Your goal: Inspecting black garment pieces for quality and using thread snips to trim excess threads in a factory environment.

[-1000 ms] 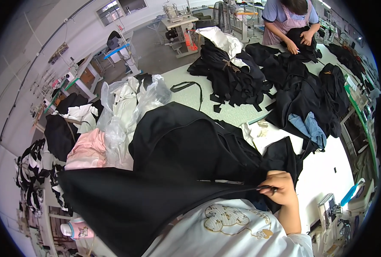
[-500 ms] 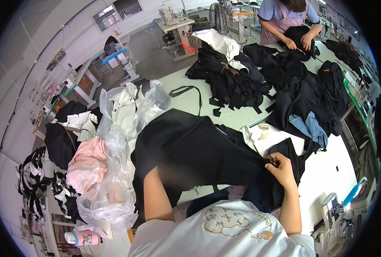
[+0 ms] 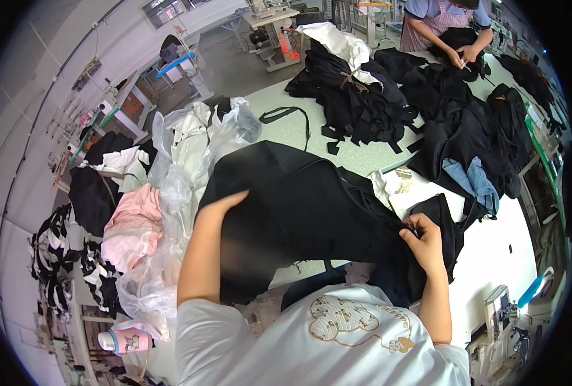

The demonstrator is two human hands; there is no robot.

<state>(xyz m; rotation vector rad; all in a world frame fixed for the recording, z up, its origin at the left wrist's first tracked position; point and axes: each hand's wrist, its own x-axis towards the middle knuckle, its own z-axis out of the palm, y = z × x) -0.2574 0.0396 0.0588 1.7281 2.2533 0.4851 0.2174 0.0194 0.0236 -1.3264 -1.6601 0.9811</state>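
A large black cloth piece [image 3: 292, 199], perhaps part of a garment, lies spread over the table edge in front of me. My left hand [image 3: 231, 202] is at its left side; the thumb side shows on top, and the other fingers are hidden. My right hand [image 3: 424, 239] is closed at the narrow right end of the cloth, thumb and fingers pinched on it. A small dark thing with a reddish spot shows at those fingertips, too small to name. More black cloth [image 3: 437, 212] lies just beyond the right hand.
Clear plastic bags [image 3: 173, 206] with white cloth and a pink cloth bundle [image 3: 131, 228] lie left. Heaped black pieces [image 3: 363, 103] and a blue cloth [image 3: 472, 183] cover the far table [image 3: 270, 103]. Across it a co-worker [image 3: 437, 32] handles black cloth. A pink-and-white bottle [image 3: 128, 340] is lower left.
My left hand has moved up and left along the cloth, and its thumb side now shows. My right hand keeps its pinch at the right end. The view has shifted slightly.
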